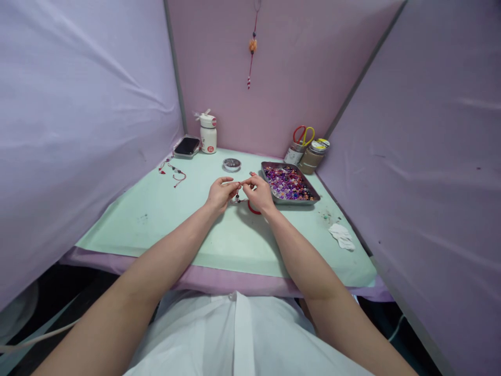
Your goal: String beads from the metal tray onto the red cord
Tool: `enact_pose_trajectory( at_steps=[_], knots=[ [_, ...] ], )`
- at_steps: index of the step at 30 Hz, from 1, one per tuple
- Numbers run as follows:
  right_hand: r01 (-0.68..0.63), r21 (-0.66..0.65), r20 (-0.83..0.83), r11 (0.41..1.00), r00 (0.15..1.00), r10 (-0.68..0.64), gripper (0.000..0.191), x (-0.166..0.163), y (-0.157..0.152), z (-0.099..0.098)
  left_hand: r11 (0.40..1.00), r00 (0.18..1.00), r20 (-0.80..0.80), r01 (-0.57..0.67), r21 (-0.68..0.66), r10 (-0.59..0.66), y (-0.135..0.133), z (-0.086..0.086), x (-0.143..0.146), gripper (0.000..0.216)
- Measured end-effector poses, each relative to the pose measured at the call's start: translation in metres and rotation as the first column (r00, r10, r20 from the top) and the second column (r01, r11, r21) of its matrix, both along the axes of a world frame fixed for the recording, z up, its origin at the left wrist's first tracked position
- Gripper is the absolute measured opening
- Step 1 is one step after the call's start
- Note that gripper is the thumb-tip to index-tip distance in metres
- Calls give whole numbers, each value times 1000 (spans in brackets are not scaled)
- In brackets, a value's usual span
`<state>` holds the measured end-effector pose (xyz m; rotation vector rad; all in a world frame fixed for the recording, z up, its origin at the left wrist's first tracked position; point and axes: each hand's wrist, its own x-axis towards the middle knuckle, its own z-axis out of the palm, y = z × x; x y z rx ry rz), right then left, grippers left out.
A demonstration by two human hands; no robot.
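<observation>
Stretching rightward from the lilac left wall (86, 99), the green tabletop (164, 219) gives wide room beside the left forearm. Beaded strings (178, 172) lie near that edge; the white bottle (209, 140) carries a red round mark (too small to read). Well back from the front edge, the left hand (219, 194) and right hand (258, 192) nearly meet, fingertips pinching a beaded cord (237, 197) between them. A bead tray (293, 202) crowds the right hand; behind it, a lidded jar (311, 159) wears a yellow-and-white label, its lettering illegible.
</observation>
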<state>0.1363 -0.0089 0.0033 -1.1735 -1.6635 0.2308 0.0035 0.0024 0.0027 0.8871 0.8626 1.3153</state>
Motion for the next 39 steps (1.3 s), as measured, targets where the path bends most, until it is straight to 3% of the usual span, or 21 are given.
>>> enact_pose_trajectory(
  at_steps=[5, 8, 11, 19, 26, 30, 34, 39],
  knots=[
    [40, -57, -114, 998, 992, -47, 12, 7, -1, 6, 1000, 1000, -27, 7, -1, -7, -1, 1, 0, 37],
    [-86, -147, -160, 985, 985, 62, 24, 9, 3, 3, 1000, 999, -34, 18, 0, -18, -3, 2, 0, 35],
    [-191, -188, -219, 963, 964, 148, 19, 9, 6, -1, 999, 997, -59, 44, 26, -43, -4, 2, 1, 36],
    [-221, -245, -339, 944, 932, 130, 19, 9, 11, -5, 972, 973, -209, 135, 194, -94, -9, 3, 2, 33],
    [-186, -172, -259, 967, 956, 137, 16, 7, 11, -5, 971, 970, -232, 124, 205, -75, -9, 4, 2, 30],
    [-72, -114, -247, 991, 968, 42, 18, 8, 8, -1, 981, 974, -227, 50, 185, -7, -7, 4, 2, 32],
    [35, -25, -112, 999, 993, -38, 12, 6, -2, 6, 985, 976, -214, -5, 174, 43, -6, 4, 1, 35],
    [9, 52, 64, 999, 998, -13, 6, 4, -5, 5, 983, 981, -182, -38, 180, 71, -4, 1, 1, 38]
  ],
)
